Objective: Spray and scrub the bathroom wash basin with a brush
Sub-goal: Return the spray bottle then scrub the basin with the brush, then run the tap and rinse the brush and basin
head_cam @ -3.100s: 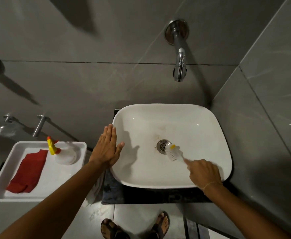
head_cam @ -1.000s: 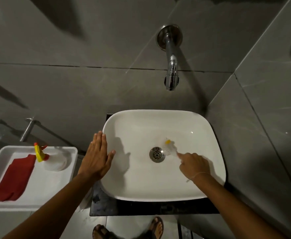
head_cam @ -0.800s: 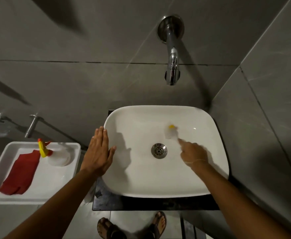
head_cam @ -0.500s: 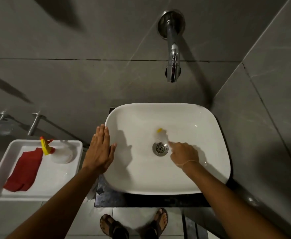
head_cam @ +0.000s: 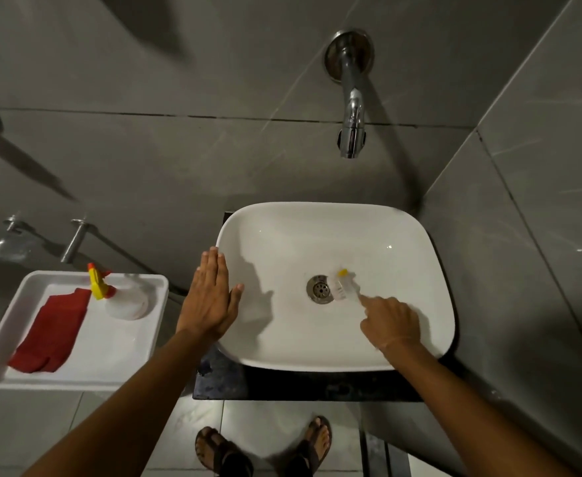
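Two hands are engaged at the white wash basin (head_cam: 417, 242). The right hand (head_cam: 390, 324) is closed around the handle of the brush (head_cam: 344, 287), with the index finger extended along the handle toward the head. The brush head is pressed to the basin floor, touching the right edge of the drain (head_cam: 320, 289). The long axis of the brush is laid diagonally, from the hand at the near right up to the yellow-tipped head at the far left, so the drain lies just beyond and left of the bristles. The left hand (head_cam: 210, 297) is laid flat and spread, holding nothing, on the basin's left rim as a brace.

Scrubbing is judged to be under way. For the next stroke, the right hand is the nearer one; the head should be carried across the drain or around it along the same diagonal.

Well apart, on the white tray (head_cam: 117, 370) at the left, the spray bottle (head_cam: 124, 297) and a red cloth (head_cam: 53, 335) are stowed.
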